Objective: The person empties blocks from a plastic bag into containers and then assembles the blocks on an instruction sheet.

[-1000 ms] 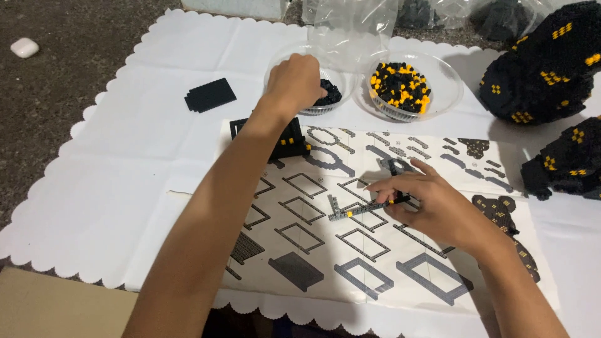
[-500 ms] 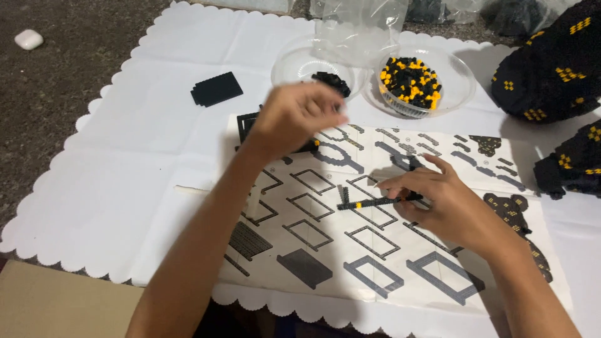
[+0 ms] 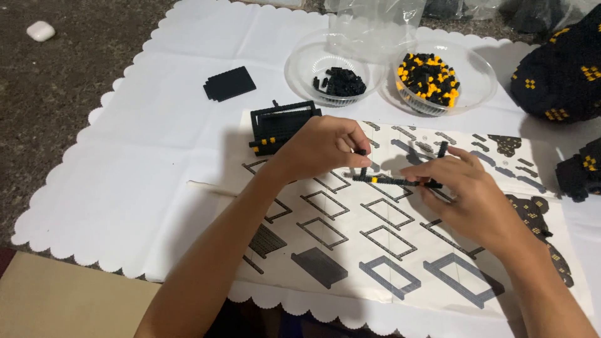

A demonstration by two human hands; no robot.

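My right hand [image 3: 466, 191] holds a thin black strip of small bricks [image 3: 391, 180] with one yellow brick in it, level above the printed instruction sheet [image 3: 400, 250]. My left hand [image 3: 322, 147] pinches a tiny black brick [image 3: 362, 152] and holds it at the strip's left end. A partly built black frame with yellow dots [image 3: 278, 125] stands just left of my left hand.
Two clear bowls sit at the back: one with black bricks [image 3: 338, 81], one with black and yellow bricks [image 3: 432, 78]. A flat black plate [image 3: 229, 83] lies on the white cloth [image 3: 138, 175]. Black and yellow built pieces [image 3: 560, 75] stand at the right. A clear bag [image 3: 375, 25] lies behind.
My left hand has come back from the bowl of black bricks to the strip, carrying a small black brick. My right hand has kept the strip nearly still.
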